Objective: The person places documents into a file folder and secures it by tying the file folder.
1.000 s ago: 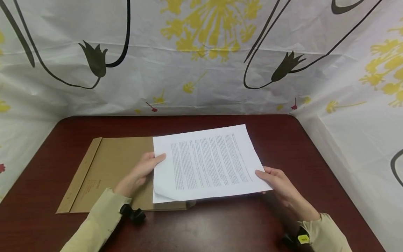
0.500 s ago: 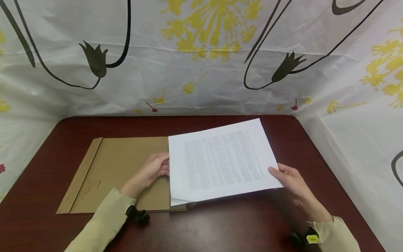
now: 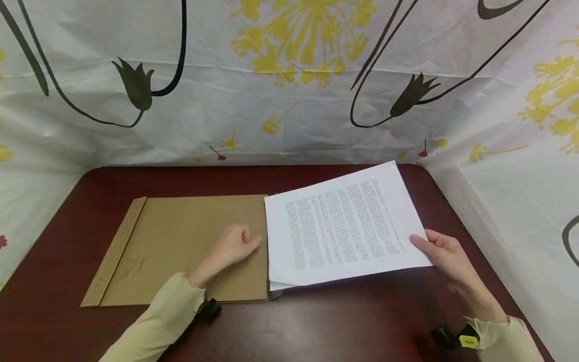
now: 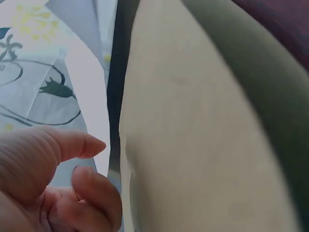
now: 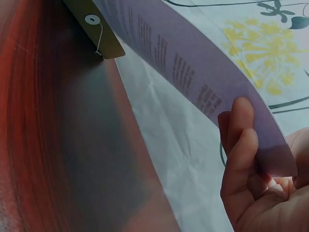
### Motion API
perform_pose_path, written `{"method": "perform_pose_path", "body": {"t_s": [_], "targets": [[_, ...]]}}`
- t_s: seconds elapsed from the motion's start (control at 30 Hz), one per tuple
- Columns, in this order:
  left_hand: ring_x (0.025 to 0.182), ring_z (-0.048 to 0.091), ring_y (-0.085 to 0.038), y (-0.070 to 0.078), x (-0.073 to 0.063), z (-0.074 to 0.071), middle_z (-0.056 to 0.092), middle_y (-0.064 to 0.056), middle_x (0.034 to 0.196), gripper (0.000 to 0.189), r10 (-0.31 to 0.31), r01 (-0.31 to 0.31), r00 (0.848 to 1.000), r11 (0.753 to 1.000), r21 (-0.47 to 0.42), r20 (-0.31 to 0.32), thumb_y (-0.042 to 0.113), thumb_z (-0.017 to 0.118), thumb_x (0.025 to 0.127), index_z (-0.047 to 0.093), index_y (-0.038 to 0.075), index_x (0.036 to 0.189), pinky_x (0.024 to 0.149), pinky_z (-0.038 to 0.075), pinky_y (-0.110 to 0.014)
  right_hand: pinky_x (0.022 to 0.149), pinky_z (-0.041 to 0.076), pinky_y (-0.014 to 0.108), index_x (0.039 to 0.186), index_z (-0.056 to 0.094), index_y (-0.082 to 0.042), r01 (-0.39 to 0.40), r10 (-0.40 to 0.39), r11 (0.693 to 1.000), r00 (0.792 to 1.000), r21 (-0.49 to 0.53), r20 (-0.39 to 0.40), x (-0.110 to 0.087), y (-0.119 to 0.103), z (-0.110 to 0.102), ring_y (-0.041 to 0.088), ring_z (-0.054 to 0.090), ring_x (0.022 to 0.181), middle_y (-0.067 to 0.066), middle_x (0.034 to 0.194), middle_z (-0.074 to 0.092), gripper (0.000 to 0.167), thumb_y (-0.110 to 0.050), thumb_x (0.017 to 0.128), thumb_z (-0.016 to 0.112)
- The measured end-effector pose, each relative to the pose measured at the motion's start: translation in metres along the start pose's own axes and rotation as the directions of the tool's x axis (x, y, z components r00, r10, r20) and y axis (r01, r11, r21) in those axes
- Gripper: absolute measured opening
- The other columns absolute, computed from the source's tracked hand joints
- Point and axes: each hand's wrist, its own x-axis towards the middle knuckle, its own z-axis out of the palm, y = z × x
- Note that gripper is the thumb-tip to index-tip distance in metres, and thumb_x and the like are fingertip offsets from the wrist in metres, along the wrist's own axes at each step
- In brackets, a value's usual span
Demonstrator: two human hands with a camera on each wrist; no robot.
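A brown kraft document envelope (image 3: 194,241) lies flat on the left part of the table. My left hand (image 3: 230,246) is over it near its right edge, fingers curled, thumb pointing right. In the left wrist view nothing shows between the thumb and fingers of that left hand (image 4: 72,179); whether they touch the envelope (image 4: 193,125), I cannot tell. My right hand (image 3: 452,256) pinches the lower right edge of white printed paper (image 3: 344,226), thumb on top. In the right wrist view its fingers (image 5: 239,154) support the underside of the tilted, bowed paper (image 5: 193,63).
A dark red wooden table (image 3: 334,322) carries everything. A flap with a white button and string (image 5: 91,20) sticks out at the envelope's right end, partly under the paper. A patterned white cloth (image 3: 289,115) hangs behind and at both sides.
The paper has moved right with my right hand, uncovering the envelope's right edge. My left hand has let go of the paper, moved slightly right over the envelope and curled its fingers.
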Motion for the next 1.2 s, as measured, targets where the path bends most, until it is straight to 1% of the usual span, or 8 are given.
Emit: {"method": "perform_pose_path", "body": {"t_s": [0.2,0.33,0.47,0.6,0.83,0.97,1.1,1.2], "targets": [[0.045,0.022,-0.006,0.008,0.002,0.007,0.024,0.009,0.045,0.052,0.067,-0.065,0.998,0.981,0.183,-0.006,0.026,0.069,0.080,0.029,0.016,0.050,0.044,0.022,-0.020,0.056,0.054,0.032,0.103,0.062,-0.010,0.007,-0.007,0.999,1.000,0.037,-0.003,-0.002,-0.004,-0.007,0.016,0.068,0.065,-0.007,0.081,0.070,0.016,-0.022,0.096,0.053],[0.047,0.018,-0.007,0.014,0.000,0.009,0.020,0.007,0.048,0.054,0.032,-0.037,0.999,0.964,0.263,0.025,0.034,0.069,0.079,0.028,0.015,0.050,0.043,0.019,-0.021,0.056,0.055,0.032,0.095,0.063,-0.022,0.015,-0.015,0.998,1.000,0.053,-0.006,-0.004,-0.007,-0.009,0.017,0.068,0.065,-0.006,0.081,0.070,0.008,-0.022,0.095,0.054],[0.047,0.019,-0.008,0.019,0.000,0.011,0.022,0.006,0.050,0.053,-0.026,0.008,0.998,0.944,0.329,0.051,0.039,0.069,0.078,0.030,0.015,0.052,0.042,0.018,-0.021,0.056,0.055,0.033,0.093,0.064,-0.023,0.026,-0.026,0.997,1.000,0.071,-0.004,-0.006,-0.008,-0.010,0.017,0.068,0.066,-0.005,0.081,0.071,0.009,-0.021,0.095,0.055],[0.047,0.021,-0.008,0.021,0.001,0.014,0.024,0.005,0.050,0.048,-0.041,0.017,0.997,0.944,0.329,0.065,0.034,0.066,0.079,0.031,0.014,0.053,0.043,0.020,-0.023,0.056,0.055,0.032,0.095,0.064,-0.021,0.037,-0.036,0.998,0.999,0.051,-0.008,-0.006,-0.010,-0.009,0.017,0.068,0.066,-0.006,0.082,0.070,0.009,-0.021,0.095,0.055],[0.046,0.018,-0.007,0.025,0.000,0.017,0.017,0.007,0.049,0.042,0.088,-0.095,0.995,0.967,0.239,0.039,0.009,0.056,0.077,0.025,0.015,0.049,0.040,0.017,-0.020,0.056,0.055,0.029,0.097,0.064,-0.016,0.065,-0.065,0.998,0.998,0.015,-0.013,-0.004,-0.011,-0.007,0.017,0.068,0.067,-0.007,0.083,0.070,0.011,-0.020,0.095,0.055],[0.045,0.019,-0.007,0.030,-0.001,0.017,0.017,0.006,0.050,0.039,0.067,-0.077,0.997,0.967,0.244,0.049,0.004,0.053,0.076,0.026,0.015,0.049,0.040,0.018,-0.020,0.056,0.055,0.029,0.098,0.064,-0.012,0.058,-0.058,0.998,0.998,0.005,-0.022,-0.004,-0.012,-0.006,0.018,0.068,0.066,-0.007,0.082,0.070,0.013,-0.020,0.095,0.055],[0.045,0.020,-0.007,0.032,-0.002,0.015,0.020,0.005,0.051,0.038,0.032,-0.043,0.998,0.965,0.260,0.044,0.003,0.051,0.076,0.026,0.015,0.051,0.039,0.019,-0.020,0.055,0.054,0.029,0.095,0.065,-0.015,0.049,-0.049,0.999,0.999,0.006,-0.023,-0.003,-0.014,-0.006,0.017,0.068,0.065,-0.007,0.080,0.070,0.011,-0.020,0.095,0.055],[0.046,0.020,-0.008,0.033,-0.004,0.014,0.020,0.005,0.051,0.037,0.041,-0.046,0.999,0.960,0.275,0.021,0.003,0.051,0.076,0.026,0.015,0.051,0.039,0.018,-0.020,0.055,0.054,0.028,0.099,0.065,-0.007,0.055,-0.055,0.998,0.998,-0.008,-0.019,-0.001,-0.015,-0.004,0.015,0.068,0.065,-0.008,0.080,0.070,0.016,-0.019,0.095,0.054]]}}
